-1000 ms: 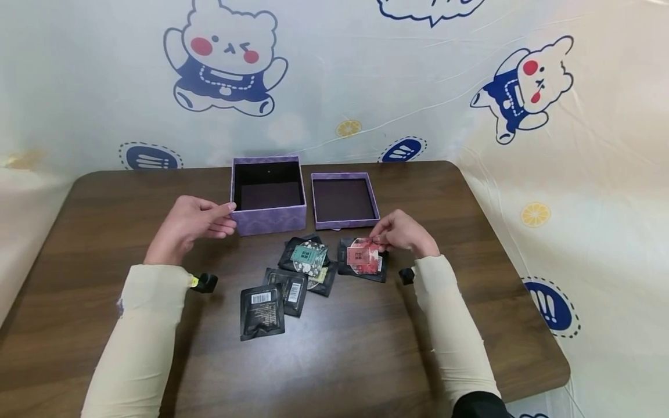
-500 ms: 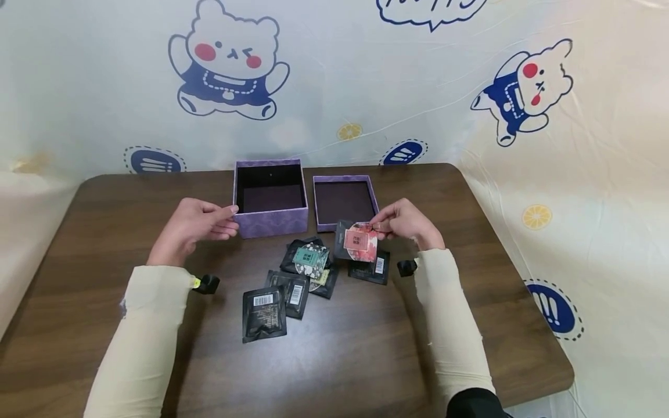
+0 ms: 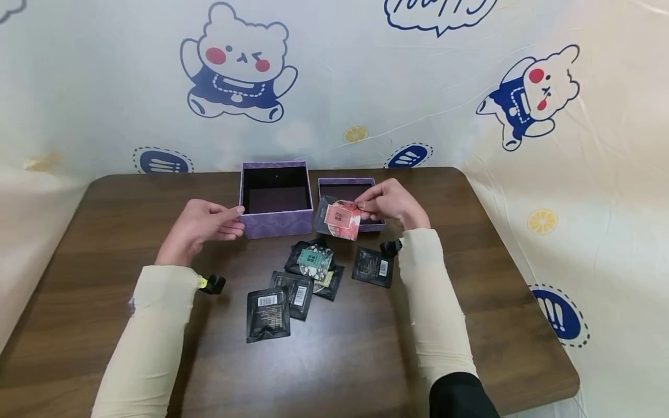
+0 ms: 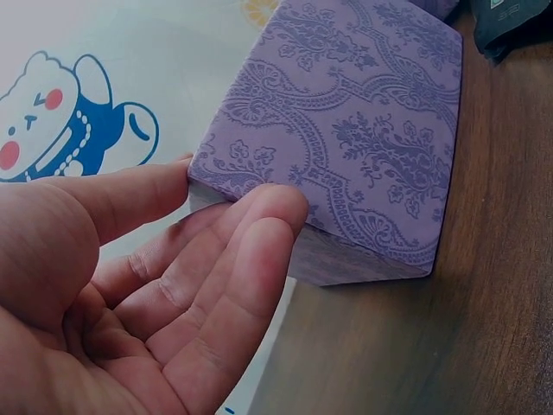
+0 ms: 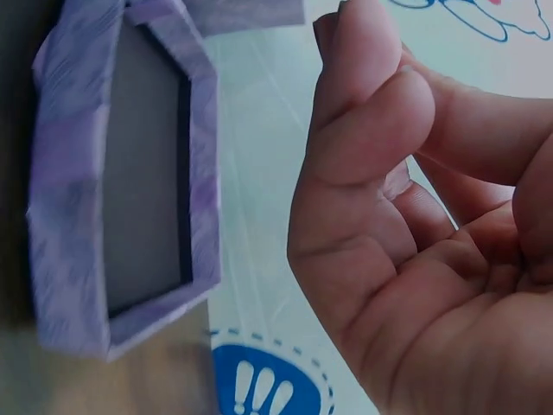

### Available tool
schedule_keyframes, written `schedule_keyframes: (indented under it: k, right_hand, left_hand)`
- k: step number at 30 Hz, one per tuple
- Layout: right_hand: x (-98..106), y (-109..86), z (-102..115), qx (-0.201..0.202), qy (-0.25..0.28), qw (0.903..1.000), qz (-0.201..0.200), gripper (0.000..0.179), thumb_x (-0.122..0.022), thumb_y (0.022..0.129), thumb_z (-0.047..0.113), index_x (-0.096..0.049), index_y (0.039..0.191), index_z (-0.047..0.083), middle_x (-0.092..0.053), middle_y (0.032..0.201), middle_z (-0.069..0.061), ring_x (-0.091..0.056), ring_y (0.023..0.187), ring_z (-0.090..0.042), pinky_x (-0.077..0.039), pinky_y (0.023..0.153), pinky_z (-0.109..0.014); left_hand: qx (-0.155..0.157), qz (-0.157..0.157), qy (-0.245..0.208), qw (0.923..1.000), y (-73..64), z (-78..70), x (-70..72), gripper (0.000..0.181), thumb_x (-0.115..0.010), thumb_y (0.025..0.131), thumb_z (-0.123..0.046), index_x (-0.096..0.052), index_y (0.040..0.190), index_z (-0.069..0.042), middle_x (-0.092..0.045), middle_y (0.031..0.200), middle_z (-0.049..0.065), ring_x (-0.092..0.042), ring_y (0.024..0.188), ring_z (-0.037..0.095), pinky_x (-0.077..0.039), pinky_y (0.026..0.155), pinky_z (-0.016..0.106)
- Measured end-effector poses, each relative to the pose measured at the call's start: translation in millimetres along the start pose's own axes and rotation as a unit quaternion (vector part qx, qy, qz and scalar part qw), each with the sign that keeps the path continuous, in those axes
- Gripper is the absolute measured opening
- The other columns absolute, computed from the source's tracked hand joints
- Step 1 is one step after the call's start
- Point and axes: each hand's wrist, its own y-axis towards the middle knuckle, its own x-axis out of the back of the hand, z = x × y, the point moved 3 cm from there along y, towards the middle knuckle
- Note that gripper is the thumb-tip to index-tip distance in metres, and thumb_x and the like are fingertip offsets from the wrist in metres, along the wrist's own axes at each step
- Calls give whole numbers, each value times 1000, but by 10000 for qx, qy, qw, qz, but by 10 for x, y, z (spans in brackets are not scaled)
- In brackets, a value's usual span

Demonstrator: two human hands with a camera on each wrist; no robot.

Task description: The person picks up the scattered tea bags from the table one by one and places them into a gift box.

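Note:
My left hand holds the near left corner of an open purple box, thumb at the rim and fingers against its outer side. In the left wrist view, the box's patterned wall fills the space beyond the fingers. My right hand pinches a black sachet with a red-and-pink label by its right edge. The sachet is raised over the near part of the shallow purple lid, which it partly hides. In the right wrist view the sachet is mostly hidden behind the fingers; the lid wall shows at left.
Several sachets lie on the brown table in front of the box: a green-labelled one overlapping others, and two with barcodes up. Another dark sachet lies alone at right. A printed curtain hangs behind.
The right hand has lifted the red-labelled sachet off the dark sachet beneath it and carried it up and left toward the box. The left hand has stayed at the box corner.

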Motion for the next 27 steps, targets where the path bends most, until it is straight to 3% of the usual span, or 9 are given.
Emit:
schedule_keyframes:
  k: [12,23,27]
  right_hand:
    - [-334,254,394,53,467,9986,225,11,-70,94,2,-78,102,2,-71,103,-19,-65,64,-18,-59,62,-27]
    - [-657,516,674,-71,1028,9946,-111,16,-65,94,-6,-75,107,-3,-72,96,-19,-69,67,-19,-55,53,-19]
    - [-747,562,722,-6,987,9949,-200,16,-64,95,-6,-76,106,-4,-73,93,-18,-69,65,-18,-55,54,-19]
  left_hand:
    - [11,-94,-167,9998,9,25,15,55,-72,96,-28,-58,125,18,-74,91,19,-75,77,25,-62,76,39]
    - [-57,-162,-139,9998,-28,6,3,54,-72,96,-28,-60,122,18,-75,88,17,-75,77,25,-61,79,41]
    - [-50,-220,-70,9997,-49,11,-2,54,-73,95,-30,-62,121,16,-75,88,17,-75,80,28,-60,80,42]
